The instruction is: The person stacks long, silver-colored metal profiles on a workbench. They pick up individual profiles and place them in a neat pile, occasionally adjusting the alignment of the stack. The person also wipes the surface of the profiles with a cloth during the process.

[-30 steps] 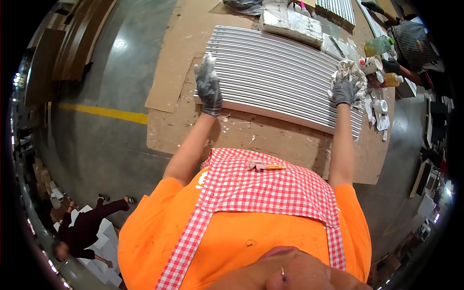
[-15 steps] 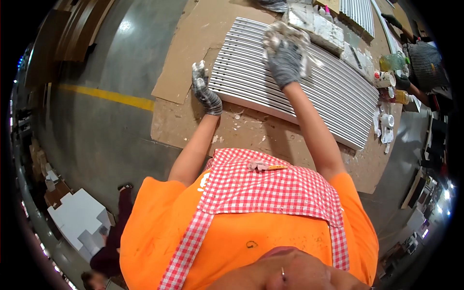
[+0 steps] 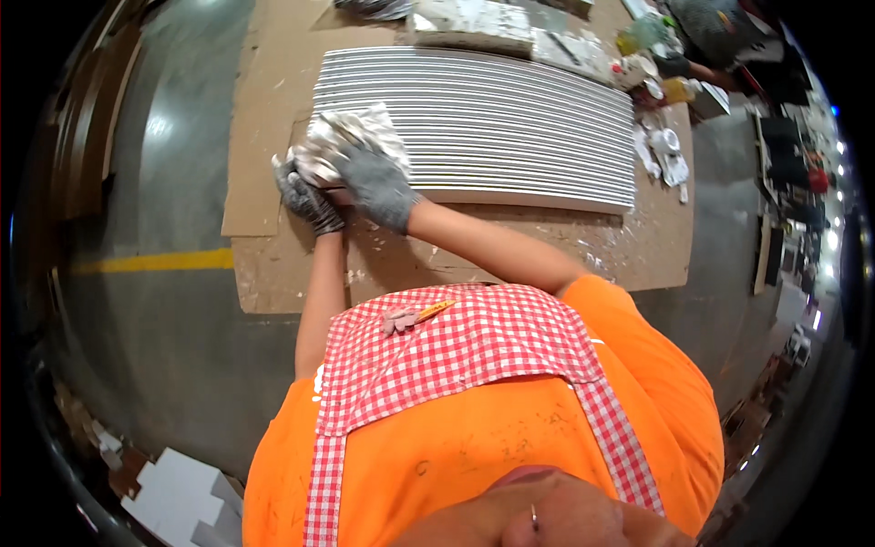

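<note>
A pale, ribbed panel [image 3: 492, 128] with white and dark stripes lies flat on the cardboard-covered table. My right hand [image 3: 375, 187], in a grey glove, presses a crumpled, stained white cloth [image 3: 369, 128] onto the panel's near left corner. Its fingers are closed on the cloth and partly sunk in its folds. My left hand [image 3: 310, 201], gloved and smeared with white, rests against the panel's left end, right beside the cloth. The left fingers are stretched out along that edge; its thumb side is hidden by the cloth.
White-smeared blocks [image 3: 469, 25] stand behind the panel, near a dark plastic bundle [image 3: 374, 9]. Bottles and cups [image 3: 638, 71] crowd the far right, where another person's gloved hand [image 3: 673, 66] shows. Used white wipes [image 3: 670, 155] lie near the table's right edge.
My right hand has brought the cloth from the panel's far middle to its near left corner, next to my left hand. The view has turned and shifted.
</note>
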The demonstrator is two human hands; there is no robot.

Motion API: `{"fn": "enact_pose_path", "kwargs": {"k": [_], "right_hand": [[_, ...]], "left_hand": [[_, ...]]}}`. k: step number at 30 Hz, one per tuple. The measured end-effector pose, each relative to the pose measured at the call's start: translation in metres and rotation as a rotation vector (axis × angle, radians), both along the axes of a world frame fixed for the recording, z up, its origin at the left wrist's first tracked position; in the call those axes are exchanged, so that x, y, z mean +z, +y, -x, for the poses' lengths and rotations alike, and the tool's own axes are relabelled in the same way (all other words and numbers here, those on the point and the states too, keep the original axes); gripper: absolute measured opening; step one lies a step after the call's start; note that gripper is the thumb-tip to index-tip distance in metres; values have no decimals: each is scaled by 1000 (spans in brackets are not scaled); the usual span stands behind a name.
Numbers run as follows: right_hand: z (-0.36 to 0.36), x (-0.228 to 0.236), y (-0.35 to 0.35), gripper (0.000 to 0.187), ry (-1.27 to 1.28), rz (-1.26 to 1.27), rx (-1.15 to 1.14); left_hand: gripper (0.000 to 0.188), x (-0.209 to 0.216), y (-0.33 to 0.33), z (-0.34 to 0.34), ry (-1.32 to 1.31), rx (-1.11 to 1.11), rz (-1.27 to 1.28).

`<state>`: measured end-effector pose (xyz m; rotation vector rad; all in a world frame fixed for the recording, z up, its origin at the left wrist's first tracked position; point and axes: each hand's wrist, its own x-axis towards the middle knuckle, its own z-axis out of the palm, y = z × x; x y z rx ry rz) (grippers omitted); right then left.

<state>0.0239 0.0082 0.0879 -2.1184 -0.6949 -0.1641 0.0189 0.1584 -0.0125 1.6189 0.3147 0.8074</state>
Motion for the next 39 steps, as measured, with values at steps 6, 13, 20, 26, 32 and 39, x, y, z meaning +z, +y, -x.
{"fn": "enact_pose_path", "kwargs": {"k": [6,13,20,26,32,39], "right_hand": [[43,-55,-151,63,-23,264,-553],[74,-108,-378,46,132,408,-1052],[88,-126,-370,42,126,809,-1081],[120,-119,-467,48,-233,608,-1422],[149,-128,-504,66,331,619,-1372],[92,-50,-346,68,278,521,-864]], "left_hand": [[56,-6,12,-4,15,-51,-6],[42,-18,20,-14,48,-80,-97],[30,-33,43,-23,170,-99,-227],[38,-18,47,-24,187,-70,-654],[65,30,-17,-11,92,-724,-903],[90,47,-80,12,451,-868,-1444]]}}
